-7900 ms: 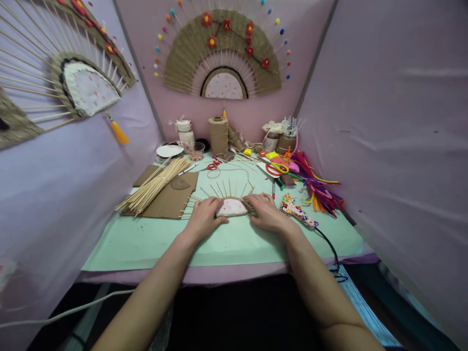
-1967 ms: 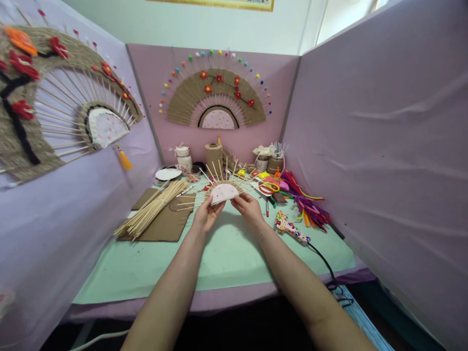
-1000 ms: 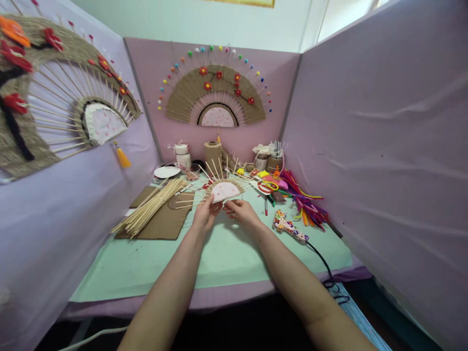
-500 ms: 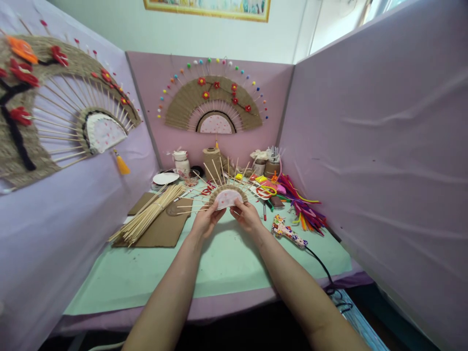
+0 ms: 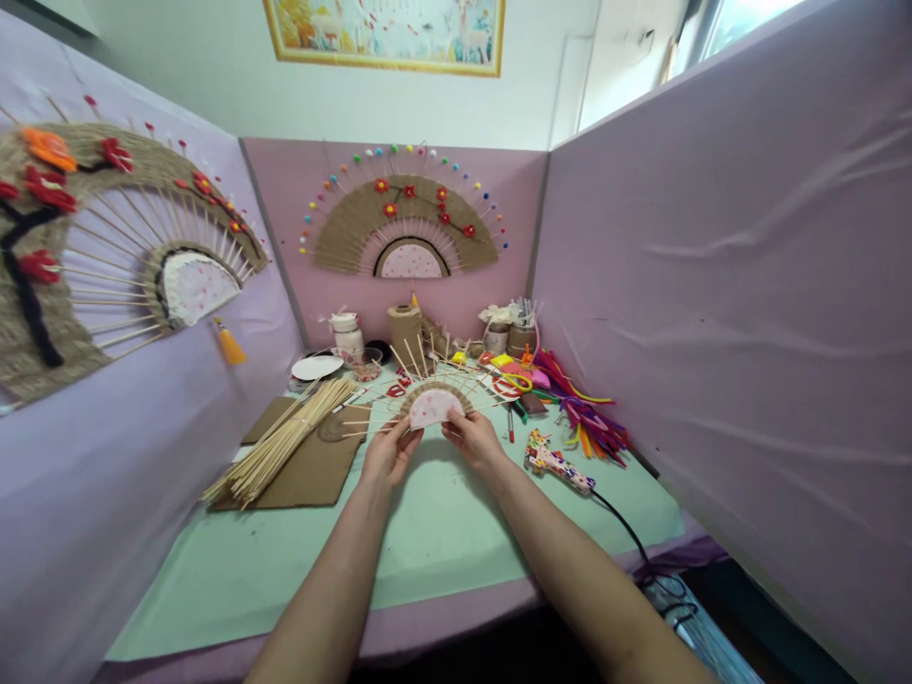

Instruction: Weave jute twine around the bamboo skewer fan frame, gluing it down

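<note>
Both my hands hold up a small half-made fan (image 5: pixel 434 405) above the green table top (image 5: pixel 442 532). It has a pink dotted half-round centre, a rim of brown twine, and thin wooden sticks spreading out from it. My left hand (image 5: pixel 389 452) grips its lower left edge with the fingers closed on it. My right hand (image 5: pixel 470 439) pinches its lower right edge.
A bundle of wooden sticks (image 5: pixel 281 445) lies on brown cardboard (image 5: pixel 313 470) at the left. A patterned glue gun (image 5: pixel 558 463) with a black cord lies at the right, beside coloured pipe cleaners (image 5: pixel 582 413). Twine spool (image 5: pixel 405 326), scissors, jars stand at the back. Finished fans hang on purple walls.
The fan was lifted off the table, where my hands pressed it flat, and is now held upright. My head has tilted up, showing more of the back wall.
</note>
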